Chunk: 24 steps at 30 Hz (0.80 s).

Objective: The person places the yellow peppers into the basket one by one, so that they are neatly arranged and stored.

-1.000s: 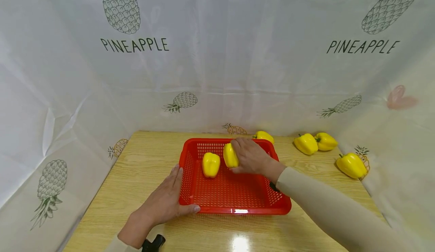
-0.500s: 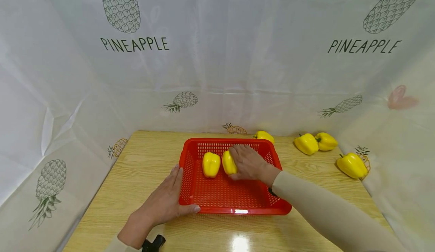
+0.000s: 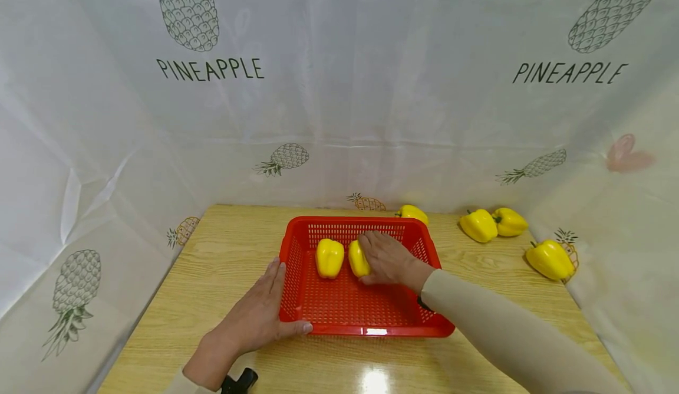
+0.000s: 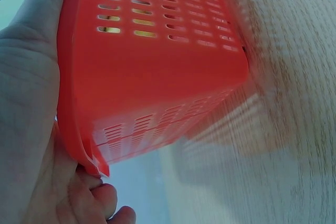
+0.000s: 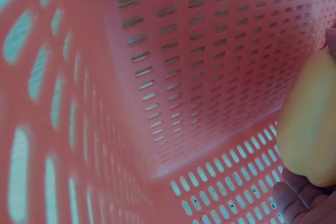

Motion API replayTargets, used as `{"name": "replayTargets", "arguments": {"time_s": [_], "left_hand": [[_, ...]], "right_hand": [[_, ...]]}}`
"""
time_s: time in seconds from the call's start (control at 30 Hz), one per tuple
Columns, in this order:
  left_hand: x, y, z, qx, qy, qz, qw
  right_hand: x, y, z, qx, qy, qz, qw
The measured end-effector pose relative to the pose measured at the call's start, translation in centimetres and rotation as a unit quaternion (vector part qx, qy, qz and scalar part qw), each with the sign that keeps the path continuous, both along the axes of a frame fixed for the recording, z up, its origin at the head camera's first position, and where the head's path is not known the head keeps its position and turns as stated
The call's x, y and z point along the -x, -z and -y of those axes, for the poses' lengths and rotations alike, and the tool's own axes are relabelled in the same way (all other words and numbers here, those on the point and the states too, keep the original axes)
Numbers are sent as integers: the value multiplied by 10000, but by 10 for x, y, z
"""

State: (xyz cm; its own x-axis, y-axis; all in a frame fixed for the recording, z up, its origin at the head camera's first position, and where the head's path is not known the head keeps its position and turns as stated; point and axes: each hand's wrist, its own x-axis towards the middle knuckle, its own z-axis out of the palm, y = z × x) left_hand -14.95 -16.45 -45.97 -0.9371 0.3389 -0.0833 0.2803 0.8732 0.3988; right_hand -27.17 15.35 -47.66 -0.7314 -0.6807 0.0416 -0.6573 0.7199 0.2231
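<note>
Gripping a yellow pepper (image 3: 358,258), the right hand (image 3: 389,258) sits low inside the red basket (image 3: 366,322), fingers curled over the pepper's top and side so that it comes down on the basket floor rather than dropping. The right wrist view shows the pepper (image 5: 308,129) close above the slotted floor, with fingertips (image 5: 296,203) under its lower edge; whether it already rests on the floor cannot be told.

Just to the left of that hand, a second pepper (image 3: 329,257) stands in the basket, nearly touching the held one, which judging by the spacing is being set in beside it to fill the far part of the basket.

The left hand (image 3: 260,314) lies flat and relaxed against the basket's near left corner, palm along the left wall and thumb along the front rim, grasping nothing. That looks like a brace to keep the light basket from sliding on the smooth bench (image 3: 223,264). The left wrist view confirms the palm (image 4: 26,103) pressed against the basket's wall.

Beyond the right hand, a loose pepper (image 3: 412,213) lies on the bench just behind the basket's far rim. Farther right, well apart from both hands, two peppers (image 3: 492,223) lie touching, and another one (image 3: 549,259) sits near the printed white sheet (image 3: 339,117) hung round the bench.
</note>
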Motion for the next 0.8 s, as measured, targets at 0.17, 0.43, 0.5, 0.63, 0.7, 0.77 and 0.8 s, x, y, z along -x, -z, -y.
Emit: {"name": "replayTargets", "arguments": {"time_s": [0.17, 0.43, 0.5, 0.63, 0.7, 0.77, 0.8], "left_hand": [[1, 1, 0, -9, -36, 24, 10000], [1, 2, -1, -32, -62, 68, 10000], [1, 2, 0, -18, -75, 61, 10000], [1, 2, 0, -22, -88, 64, 9999], [1, 2, 0, -18, -81, 65, 9999], [1, 3, -1, -19, -73, 64, 10000], [1, 3, -1, -12, -70, 61, 10000]], "right_hand": [[2, 4, 0, 23, -8, 2, 10000], [4, 10, 1, 0, 313, 285, 9991], [4, 11, 2, -43, 394, 366, 9985], [4, 13, 2, -141, 541, 394, 9977], [4, 13, 2, -170, 584, 346, 9975], [4, 14, 2, -143, 612, 334, 9975], [4, 14, 1, -122, 615, 329, 9975]]}}
